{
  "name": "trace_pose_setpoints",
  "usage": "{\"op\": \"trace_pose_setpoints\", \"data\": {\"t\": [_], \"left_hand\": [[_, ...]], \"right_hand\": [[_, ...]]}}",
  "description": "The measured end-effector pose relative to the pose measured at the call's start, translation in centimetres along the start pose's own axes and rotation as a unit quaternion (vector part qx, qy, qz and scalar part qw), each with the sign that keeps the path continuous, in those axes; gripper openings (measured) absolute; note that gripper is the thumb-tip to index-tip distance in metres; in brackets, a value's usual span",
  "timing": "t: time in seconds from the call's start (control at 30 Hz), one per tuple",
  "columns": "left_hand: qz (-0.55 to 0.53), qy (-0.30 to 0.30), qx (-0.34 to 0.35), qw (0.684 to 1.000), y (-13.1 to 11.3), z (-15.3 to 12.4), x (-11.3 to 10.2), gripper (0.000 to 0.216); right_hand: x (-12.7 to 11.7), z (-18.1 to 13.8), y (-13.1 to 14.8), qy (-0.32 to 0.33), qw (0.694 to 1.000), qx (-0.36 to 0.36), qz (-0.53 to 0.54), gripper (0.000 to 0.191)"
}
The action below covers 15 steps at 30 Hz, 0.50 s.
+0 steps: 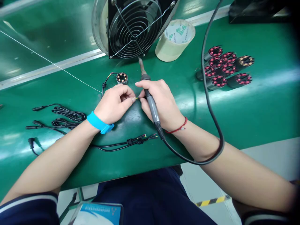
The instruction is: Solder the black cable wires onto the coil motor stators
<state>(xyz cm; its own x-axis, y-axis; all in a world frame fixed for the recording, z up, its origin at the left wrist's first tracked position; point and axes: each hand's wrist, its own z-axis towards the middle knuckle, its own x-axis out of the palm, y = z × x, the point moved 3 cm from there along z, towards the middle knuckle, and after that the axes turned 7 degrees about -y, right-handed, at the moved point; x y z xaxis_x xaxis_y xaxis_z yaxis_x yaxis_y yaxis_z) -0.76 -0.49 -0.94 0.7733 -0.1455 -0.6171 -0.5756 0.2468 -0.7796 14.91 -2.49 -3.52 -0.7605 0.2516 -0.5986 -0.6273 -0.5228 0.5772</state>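
Observation:
In the head view my right hand is closed around a soldering iron, its tip pointing up toward the fan. The thumb and fingertips of that hand also meet near a thin wire end. My left hand pinches a thin yellow-tipped wire right beside them. Just beyond the left hand sits a small round motor stator with copper windings, its leads running to a black cable. What lies inside the left palm is hidden.
A fan with a wire guard stands at the back, beside a tape roll. Several wound stators are grouped at right. Coiled black cables lie left; stripped cable ends lie near me. The iron's cord loops over my right forearm.

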Motion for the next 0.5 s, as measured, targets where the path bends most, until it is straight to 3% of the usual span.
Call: {"op": "trace_pose_setpoints", "data": {"t": [0.13, 0.3, 0.4, 0.5], "left_hand": [[-0.059, 0.032, -0.061, 0.996, 0.46, 0.31, -0.01, 0.006], [-0.096, 0.040, -0.100, 0.989, 0.74, 0.41, 0.12, 0.005], [-0.110, 0.043, -0.106, 0.987, 0.79, 0.34, 0.20, 0.006], [-0.079, 0.002, -0.062, 0.995, 0.53, 0.31, -0.13, 0.007]], "right_hand": [[-0.03, -0.02, -0.44, -0.030, 0.999, -0.021, -0.016, 0.041], [-0.30, -0.19, 0.23, -0.015, 0.999, -0.034, -0.016, 0.042], [-0.24, -0.15, 0.38, -0.013, 1.000, -0.019, -0.006, 0.038], [-0.10, -0.08, 0.19, -0.011, 1.000, -0.008, 0.013, 0.038]]}}
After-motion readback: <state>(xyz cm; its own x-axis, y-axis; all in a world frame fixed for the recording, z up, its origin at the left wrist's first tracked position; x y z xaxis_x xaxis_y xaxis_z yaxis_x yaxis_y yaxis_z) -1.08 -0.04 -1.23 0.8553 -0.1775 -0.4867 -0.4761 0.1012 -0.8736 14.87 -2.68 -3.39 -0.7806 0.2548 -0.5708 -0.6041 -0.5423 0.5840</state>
